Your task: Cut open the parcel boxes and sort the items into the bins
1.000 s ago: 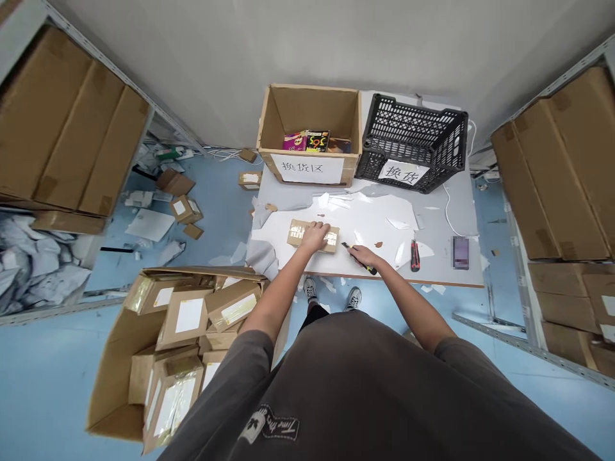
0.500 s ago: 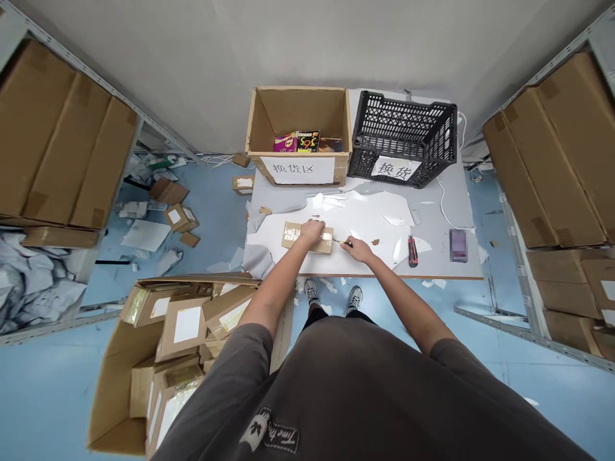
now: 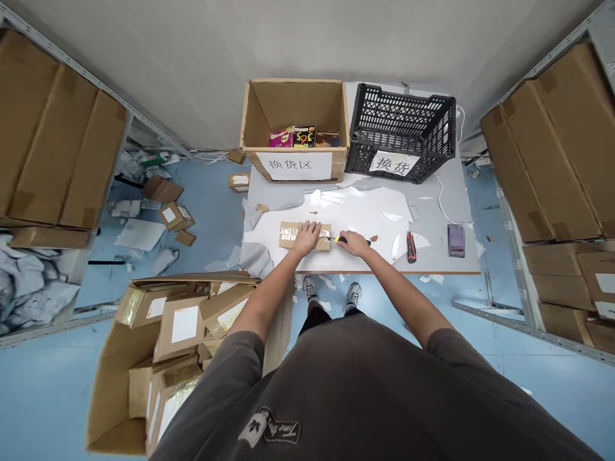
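A small taped cardboard box (image 3: 288, 235) lies flat on the white worktable (image 3: 269, 221). My left hand (image 3: 307, 238) rests on top of it toward the right side, fingers stretched out and a little apart. In my closed right hand (image 3: 354, 244) is a utility knife (image 3: 341, 239) with a yellow and black handle. Its tip points left and meets the right end of the box; how deep the blade sits cannot be made out. A red and black box cutter (image 3: 411, 248) lies farther right on the table.
At the table's back stand an open carton (image 3: 294, 165) holding colourful packs and a black plastic crate (image 3: 402, 134). A purple pack (image 3: 456, 241) lies at right. Paper scraps (image 3: 327, 197) litter the tabletop. A large carton (image 3: 108, 384) of parcels stands at lower left; shelves flank both sides.
My left hand has gone from curled fingers to fingers laid out over the box. My right hand and the knife have moved left, bringing the tip onto the box's right end.
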Motion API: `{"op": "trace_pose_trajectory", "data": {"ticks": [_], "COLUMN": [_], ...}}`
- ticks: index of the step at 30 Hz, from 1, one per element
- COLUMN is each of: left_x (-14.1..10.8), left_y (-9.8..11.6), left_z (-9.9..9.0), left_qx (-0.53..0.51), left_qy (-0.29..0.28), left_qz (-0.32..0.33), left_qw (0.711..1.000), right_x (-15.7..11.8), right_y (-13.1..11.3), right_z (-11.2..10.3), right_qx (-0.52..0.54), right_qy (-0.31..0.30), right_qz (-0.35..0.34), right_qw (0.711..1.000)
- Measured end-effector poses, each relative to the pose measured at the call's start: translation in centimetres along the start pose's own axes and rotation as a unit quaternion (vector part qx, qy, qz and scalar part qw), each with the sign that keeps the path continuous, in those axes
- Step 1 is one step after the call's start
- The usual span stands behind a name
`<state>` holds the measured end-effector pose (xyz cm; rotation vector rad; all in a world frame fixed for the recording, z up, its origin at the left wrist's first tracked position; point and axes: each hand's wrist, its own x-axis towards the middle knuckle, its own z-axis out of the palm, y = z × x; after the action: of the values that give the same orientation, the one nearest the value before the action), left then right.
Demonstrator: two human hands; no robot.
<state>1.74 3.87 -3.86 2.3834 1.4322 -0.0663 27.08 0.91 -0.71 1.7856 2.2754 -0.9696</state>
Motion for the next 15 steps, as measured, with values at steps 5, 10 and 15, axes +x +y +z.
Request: {"op": "trace_pose_trajectory", "data": {"ticks": [5,10,15], "left_x": [0.0,0.0,0.1], "left_y": [-0.7,-1.2,-1.6], "left_z": [2.6,4.2,5.2], "left_qx": [-0.030,-0.074,-0.101], "left_qy": [0.046,0.090,0.118], "left_qz": [0.010,0.008,0.013], "left_qw": [0.998,0.993,0.988], "right_x": [0.0,0.2,0.5], "right_y": [0.3,0.2,0.2], "right_z": [-0.7,-0.3,-0.3], "right_qx": [-0.038,-0.036,-0.016], "right_qy": [-0.012,-0.014,-0.022], "right_qz": [-0.026,-0.029,-0.025], "right_qw": [0.999,0.999,0.999]}}
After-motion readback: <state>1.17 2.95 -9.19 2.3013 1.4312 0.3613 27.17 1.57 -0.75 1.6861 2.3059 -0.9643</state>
